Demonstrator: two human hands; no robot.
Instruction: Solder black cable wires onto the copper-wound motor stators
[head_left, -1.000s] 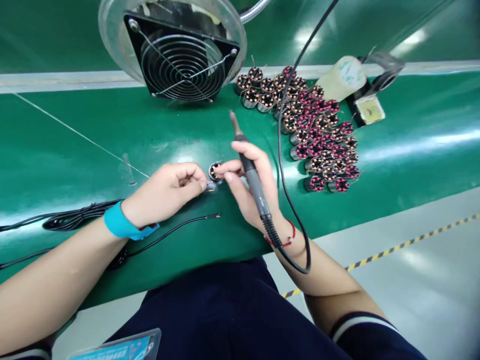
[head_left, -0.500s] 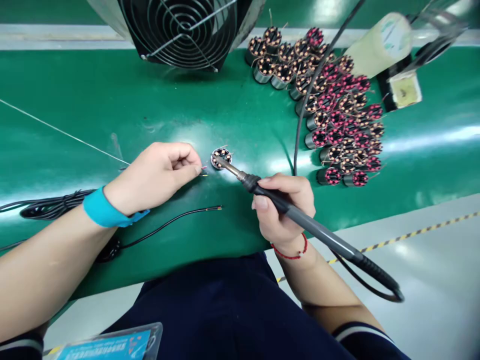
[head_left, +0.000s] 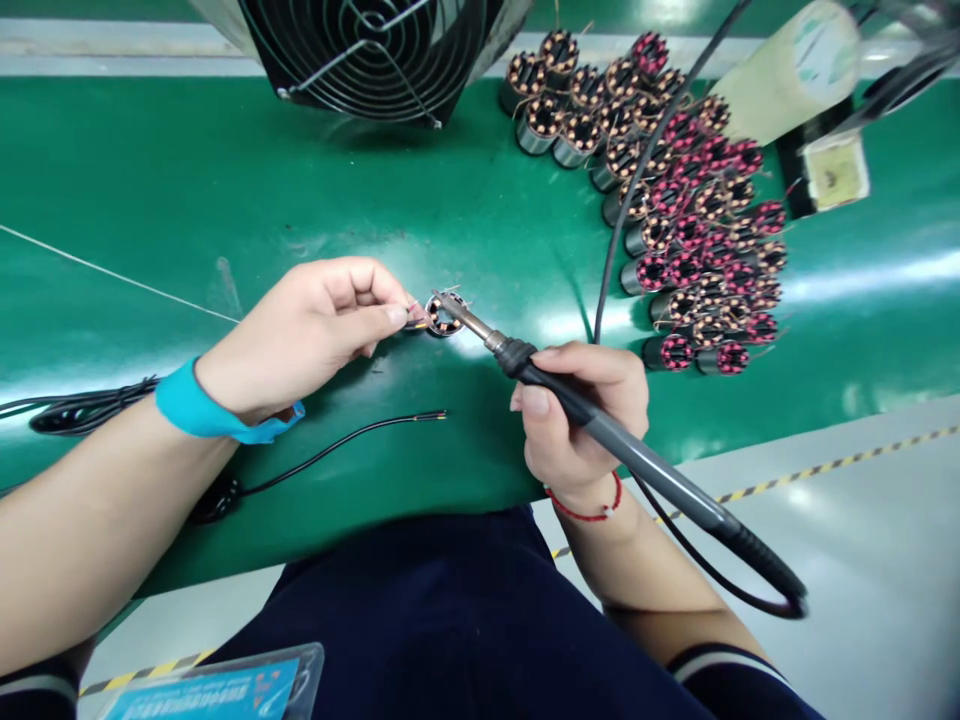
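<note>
My right hand point(head_left: 585, 410) is closed around the handle of a soldering iron point(head_left: 637, 455). The iron's metal tip reaches over the upper part of a small round motor stator point(head_left: 445, 316), which stands on the green bench with copper windings facing up. From the left, my left hand point(head_left: 330, 315) pinches a cable end between thumb and fingertips. Thin coloured wires point(head_left: 418, 318) stick out of that pinch and reach the stator's left edge; whether they touch its windings I cannot tell. Below lies a second black cable point(head_left: 337, 447) with a stripped end.
Many similar stators point(head_left: 675, 240) stand grouped at the right rear. A fan with a wire guard point(head_left: 367, 60) is at the back. The iron's cord point(head_left: 622, 190) hangs across the stators. A sponge tray point(head_left: 834, 172), a pale roll point(head_left: 795, 70) and coiled black cable point(head_left: 82, 410) lie around.
My left hand has brought the wire ends rightward, up to the stator's edge. The iron's tip has shifted slightly upward on the stator. The view has moved a little.
</note>
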